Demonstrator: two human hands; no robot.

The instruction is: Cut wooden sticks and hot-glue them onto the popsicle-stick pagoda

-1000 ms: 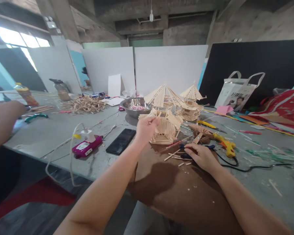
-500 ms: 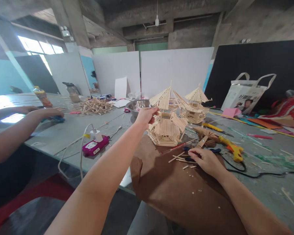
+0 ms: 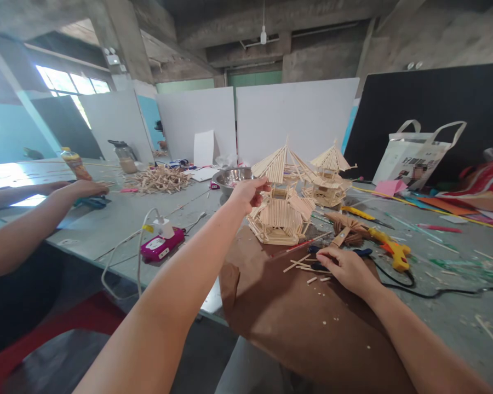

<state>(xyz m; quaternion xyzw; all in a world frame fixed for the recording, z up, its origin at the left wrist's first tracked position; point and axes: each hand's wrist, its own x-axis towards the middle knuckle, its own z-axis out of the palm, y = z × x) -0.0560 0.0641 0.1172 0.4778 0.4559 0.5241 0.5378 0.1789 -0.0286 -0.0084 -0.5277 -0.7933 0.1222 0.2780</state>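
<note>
A pavilion model made of thin wooden sticks [image 3: 280, 219], with a pointed roof over a six-sided lower tier, stands in front of me. My left hand [image 3: 248, 196] reaches to its left side, fingers closed at the lower edge of the upper roof; the fingertips are partly hidden. On the brown board [image 3: 287, 323], my right hand [image 3: 345, 268] rests with thumb and forefinger pressed together. Beneath and beside that hand lies a dark-blue-handled tool [image 3: 362, 253], mostly covered. Several loose sticks [image 3: 298, 265] and short cut pieces lie just left of it.
Behind stands a second stick pavilion [image 3: 329, 175], near a metal bowl [image 3: 233, 179]. To the right lie a yellow glue gun [image 3: 394, 250] with a black cord and a yellow cutter knife [image 3: 357, 212]. A purple power strip [image 3: 163, 244] and a co-worker's hands [image 3: 84, 189] are at left.
The view has shifted slightly. Both my hands keep almost the same places at the pavilion and on the board. The co-worker's hand at left has moved a little.
</note>
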